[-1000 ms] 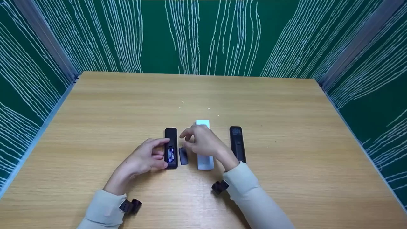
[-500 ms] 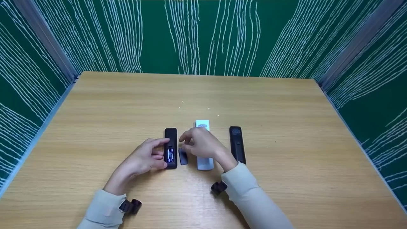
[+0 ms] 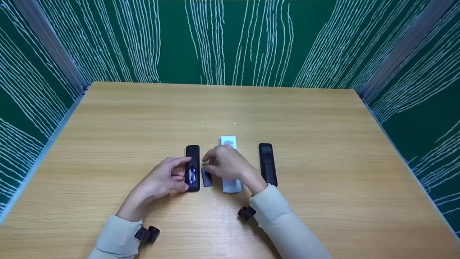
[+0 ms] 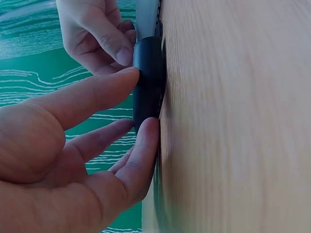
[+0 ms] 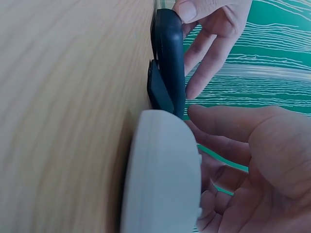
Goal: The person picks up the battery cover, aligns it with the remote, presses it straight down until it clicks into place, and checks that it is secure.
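Note:
In the head view my left hand [image 3: 167,178] holds a black remote control [image 3: 194,153] by its left edge, thumb at the near end and index finger higher up. The remote lies back side up, its battery bay uncovered with batteries [image 3: 192,176] inside. Beside it on the right lies a small dark battery cover [image 3: 207,179], tilted in the right wrist view [image 5: 158,90]. My right hand [image 3: 228,163] hovers over a white remote control [image 3: 231,185], hiding its middle. Its fingers are bent, with a gap between thumb and index finger; the thumb tip is near the cover's far end.
A second black remote control [image 3: 267,162] lies face down at the right, its near end close to my right sleeve. Several tiny white bits [image 3: 235,123] are scattered farther back on the wooden table [image 3: 143,108]. Green walls with white lines surround the table.
My right hand has shifted slightly toward the near edge, showing more of the white remote's far end. My left hand, the remotes and the cover look unmoved.

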